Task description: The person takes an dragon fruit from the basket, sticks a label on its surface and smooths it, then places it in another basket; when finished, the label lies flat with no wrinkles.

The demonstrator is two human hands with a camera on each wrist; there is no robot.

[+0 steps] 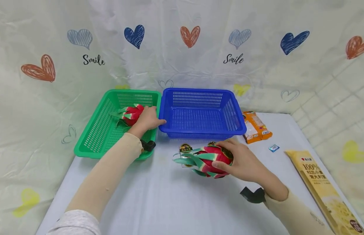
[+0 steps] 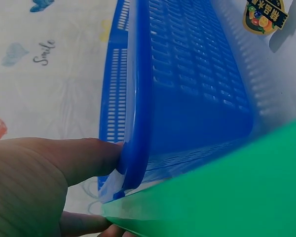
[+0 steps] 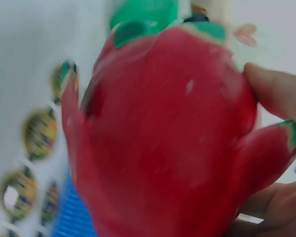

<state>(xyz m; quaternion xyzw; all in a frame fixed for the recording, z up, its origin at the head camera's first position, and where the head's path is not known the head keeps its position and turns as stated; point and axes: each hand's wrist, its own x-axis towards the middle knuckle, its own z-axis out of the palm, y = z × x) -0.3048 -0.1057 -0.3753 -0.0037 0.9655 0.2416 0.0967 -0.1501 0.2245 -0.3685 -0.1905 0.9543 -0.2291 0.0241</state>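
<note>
A red dragon fruit with green-tipped scales (image 1: 132, 115) lies in the green basket (image 1: 92, 155). My left hand (image 1: 147, 120) reaches over that basket's right rim, its fingers beside the fruit. In the left wrist view, the extended thumb touches the rim of the blue basket (image 2: 140, 98), while the green wall partly hides the other fingers. My right hand (image 1: 243, 160) grips a second dragon fruit (image 1: 209, 160) from its right side, thumb in front and fingers behind. Its long green scales point left. This fruit fills most of the right wrist view.
Behind the held fruit is a clear piece with round fruit stickers (image 1: 186, 148). To the right lie an orange packet (image 1: 255, 127), a small blue-and-white sachet (image 1: 274, 148) and a long yellow noodle package (image 1: 323, 186). A heart-printed curtain (image 1: 161, 62) hangs behind the baskets.
</note>
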